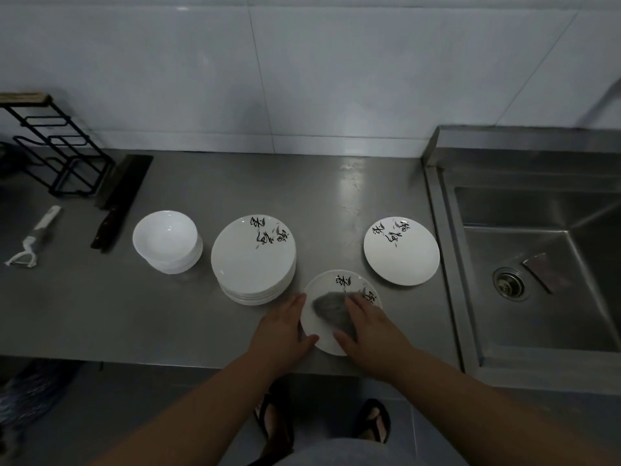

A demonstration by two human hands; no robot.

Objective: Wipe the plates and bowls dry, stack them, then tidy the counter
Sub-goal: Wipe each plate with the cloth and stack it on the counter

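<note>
White tiled wall [336, 79], steel sink [537, 314]

Both forearms run bare from the left hand [282, 326] and the right hand [373, 331] back to the lower edge of view. Below the hands, the feet wear black thong sandals [274, 418] with broad straps. A rounded patch of grey clothing [363, 454] shows lower still, beneath the right hand.
</note>
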